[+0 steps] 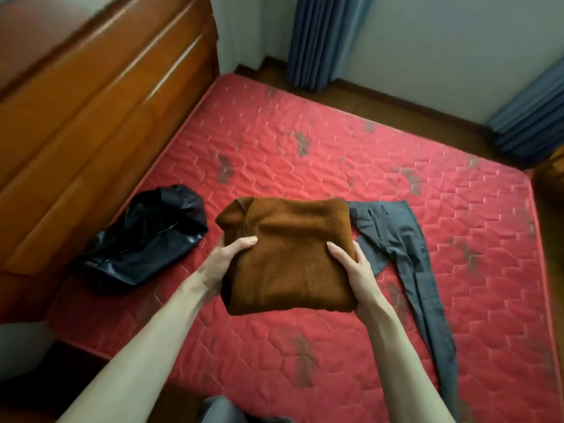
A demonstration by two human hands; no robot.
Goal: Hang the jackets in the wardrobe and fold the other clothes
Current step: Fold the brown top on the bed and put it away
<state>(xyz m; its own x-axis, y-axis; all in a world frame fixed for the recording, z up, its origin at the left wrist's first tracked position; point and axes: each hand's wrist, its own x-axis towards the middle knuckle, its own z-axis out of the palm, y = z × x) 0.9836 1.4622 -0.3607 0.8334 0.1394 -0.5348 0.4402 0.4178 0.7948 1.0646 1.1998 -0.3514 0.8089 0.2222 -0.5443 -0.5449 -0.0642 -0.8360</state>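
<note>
Gripping folded brown sweater [287, 254], both hands [225, 257]

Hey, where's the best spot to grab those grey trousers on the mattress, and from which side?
Take the grey trousers at the waistband, the wide end nearest the brown sweater, coming from the mattress's far side. The legs trail toward the camera, so lifting there should let them hang straight for folding.

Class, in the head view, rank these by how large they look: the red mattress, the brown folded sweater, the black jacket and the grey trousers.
1. Red mattress, largest by far.
2-4. Brown folded sweater, black jacket and grey trousers look broadly alike. The sweater is held up nearer the camera in both hands, so I will not rank these.
</note>
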